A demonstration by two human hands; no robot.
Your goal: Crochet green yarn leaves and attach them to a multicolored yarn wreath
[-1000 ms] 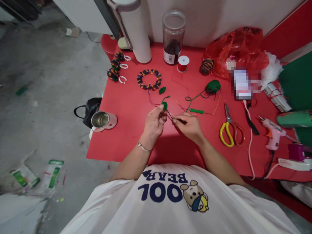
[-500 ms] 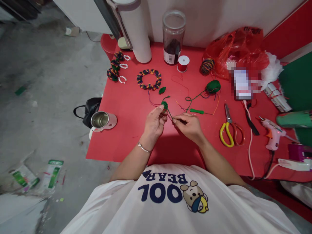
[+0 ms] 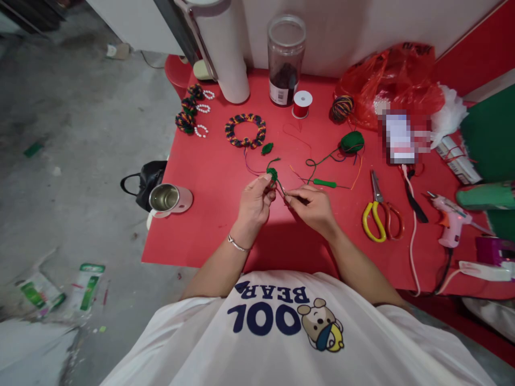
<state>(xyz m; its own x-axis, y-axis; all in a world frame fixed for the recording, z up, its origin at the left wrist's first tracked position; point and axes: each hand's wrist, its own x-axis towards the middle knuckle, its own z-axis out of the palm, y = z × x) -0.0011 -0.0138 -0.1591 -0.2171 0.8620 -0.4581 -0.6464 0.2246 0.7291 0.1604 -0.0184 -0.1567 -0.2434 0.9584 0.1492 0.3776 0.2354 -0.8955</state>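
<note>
My left hand (image 3: 254, 201) pinches a small green crocheted piece (image 3: 272, 173) above the red table (image 3: 209, 177). My right hand (image 3: 311, 206) is closed on a thin crochet hook (image 3: 282, 189) whose tip meets the green piece. Green yarn runs from the piece toward a green yarn ball (image 3: 351, 142) farther back. A second hook with a green handle (image 3: 324, 183) lies on the table just beyond my right hand.
A multicoloured crocheted ring (image 3: 245, 130), small crocheted pieces with bead loops (image 3: 192, 113), a white cylinder (image 3: 227, 51), a clear jar (image 3: 285, 59), a red thread spool (image 3: 301, 104) and a red bag (image 3: 388, 86) stand behind. Yellow scissors (image 3: 376, 212) and a glue gun (image 3: 449, 217) lie right. A metal cup (image 3: 164, 197) sits left.
</note>
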